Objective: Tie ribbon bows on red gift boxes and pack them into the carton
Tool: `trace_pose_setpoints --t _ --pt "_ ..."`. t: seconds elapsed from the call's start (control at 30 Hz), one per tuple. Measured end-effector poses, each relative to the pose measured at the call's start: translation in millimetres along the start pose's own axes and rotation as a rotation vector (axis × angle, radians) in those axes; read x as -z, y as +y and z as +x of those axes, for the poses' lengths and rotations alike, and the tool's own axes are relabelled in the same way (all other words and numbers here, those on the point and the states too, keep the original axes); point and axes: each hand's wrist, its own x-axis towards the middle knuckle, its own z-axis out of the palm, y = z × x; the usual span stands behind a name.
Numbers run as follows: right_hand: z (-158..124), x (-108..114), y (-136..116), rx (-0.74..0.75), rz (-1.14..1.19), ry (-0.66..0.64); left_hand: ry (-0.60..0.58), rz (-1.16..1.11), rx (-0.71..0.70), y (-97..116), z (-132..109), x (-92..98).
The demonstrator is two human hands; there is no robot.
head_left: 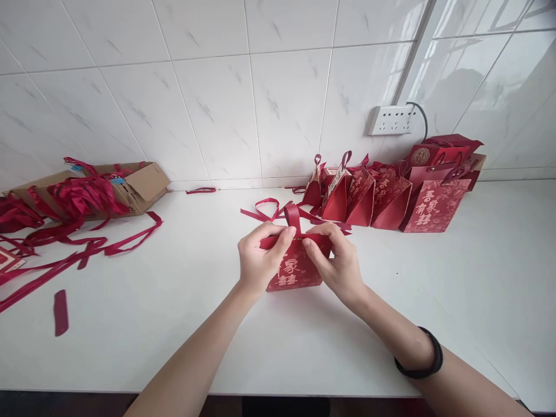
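A red gift box [299,272] with pale printed characters stands upright on the white table in front of me. My left hand [266,252] pinches its top edge on the left, thumb and fingers on either side. On the right, my right hand [336,258] grips the same top edge, thumb on the near face. Between my hands a dark red strap loop [292,219] rises from the top of the box. Thin red ribbon [264,211] lies loose just behind it. The box's far side is hidden.
At the back right stand several similar red boxes [391,200] in a row below a white power strip [393,120]. A cardboard box [150,188] at the left carries tangled red ribbons [89,194]. One dark red strap [61,313] lies on the table [152,330] at front left.
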Motion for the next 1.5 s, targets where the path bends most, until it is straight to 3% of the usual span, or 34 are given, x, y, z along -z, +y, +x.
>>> trace_pose_setpoints --t 0.17,0.4,0.6,0.83,1.5 --pt "4.3 1.8 -1.4 -0.065 0.014 -0.05 -0.022 -0.033 0.043 -0.7 1.7 0.8" --pt "5.2 4.1 1.1 -0.129 0.011 -0.055 -0.221 -0.164 0.078 -8.1 0.0 5.7" --pt "6.2 4.5 1.5 -0.153 0.021 -0.07 -0.178 -0.124 0.114 -8.7 -0.6 3.1" --pt "8.2 6.6 0.7 -0.171 0.04 -0.086 -0.221 -0.15 0.178 -6.2 1.2 3.2" --pt "7.7 8.7 -0.1 -0.16 0.058 -0.065 -0.248 -0.157 0.148 -5.2 -1.2 2.2"
